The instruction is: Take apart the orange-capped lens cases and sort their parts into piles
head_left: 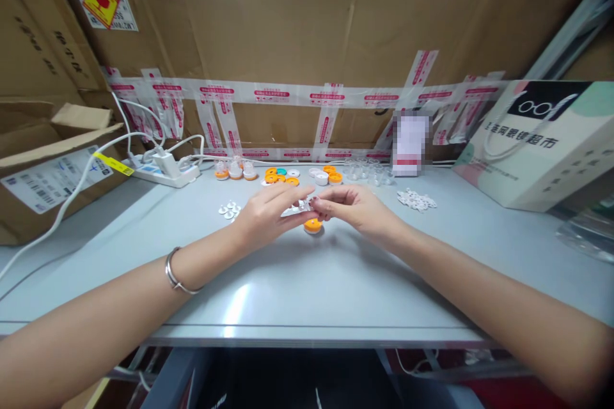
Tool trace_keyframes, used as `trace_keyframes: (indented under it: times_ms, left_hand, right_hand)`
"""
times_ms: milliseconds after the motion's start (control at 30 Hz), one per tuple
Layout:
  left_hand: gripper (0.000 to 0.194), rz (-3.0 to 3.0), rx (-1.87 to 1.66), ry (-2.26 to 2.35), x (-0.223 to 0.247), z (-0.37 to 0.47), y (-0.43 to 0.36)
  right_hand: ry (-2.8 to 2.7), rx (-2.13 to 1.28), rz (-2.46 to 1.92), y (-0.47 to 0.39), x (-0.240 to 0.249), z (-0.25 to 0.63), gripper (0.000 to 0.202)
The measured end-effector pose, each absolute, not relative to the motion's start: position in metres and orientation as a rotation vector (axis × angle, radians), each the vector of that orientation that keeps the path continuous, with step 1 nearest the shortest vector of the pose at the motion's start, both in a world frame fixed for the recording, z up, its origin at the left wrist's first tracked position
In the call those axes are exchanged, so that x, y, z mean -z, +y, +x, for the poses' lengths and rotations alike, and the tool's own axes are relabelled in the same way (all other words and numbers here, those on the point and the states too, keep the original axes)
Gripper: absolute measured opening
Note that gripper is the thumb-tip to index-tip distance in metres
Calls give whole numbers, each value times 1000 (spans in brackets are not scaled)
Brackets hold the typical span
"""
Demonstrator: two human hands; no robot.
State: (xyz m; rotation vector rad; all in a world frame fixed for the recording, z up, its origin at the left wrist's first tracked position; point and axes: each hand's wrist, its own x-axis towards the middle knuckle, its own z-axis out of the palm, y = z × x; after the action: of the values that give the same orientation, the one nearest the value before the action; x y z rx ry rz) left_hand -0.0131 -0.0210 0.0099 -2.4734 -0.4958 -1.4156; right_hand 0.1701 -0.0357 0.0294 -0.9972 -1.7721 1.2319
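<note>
Over the middle of the table, my left hand (263, 214) and my right hand (357, 208) meet fingertip to fingertip. A small clear plastic piece (303, 205) shows between the left thumb and fingers. My right thumb and index finger pinch at its right end; the fingers partly cover it, so its full shape is hidden. Just below the fingertips sits an orange round cap (313, 225) with a pale lower rim, resting on the table. Behind the left hand lie several small white parts (230, 209).
Along the back stand clear-domed orange pieces (235, 170), orange rings (275, 177), white and orange caps (326, 176) and clear plastic domes (369, 171). A white pile of small parts (416, 199) lies right. A power strip (165, 169), open carton (52, 166) and paper bag (532, 147) flank the table (307, 294).
</note>
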Motion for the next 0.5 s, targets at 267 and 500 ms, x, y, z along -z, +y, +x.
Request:
trace_keyframes:
  times_ms: [267,500]
  left_hand:
    - [30,-2548,1318,-597,-12,-16,-17]
    - [20,-2614,1264,-693,-10,-19,-10]
  right_hand:
    - [-1795,-562,-1340,-4,-72,252,33]
    - [-1868,-515,-1884,32,-66,370,17]
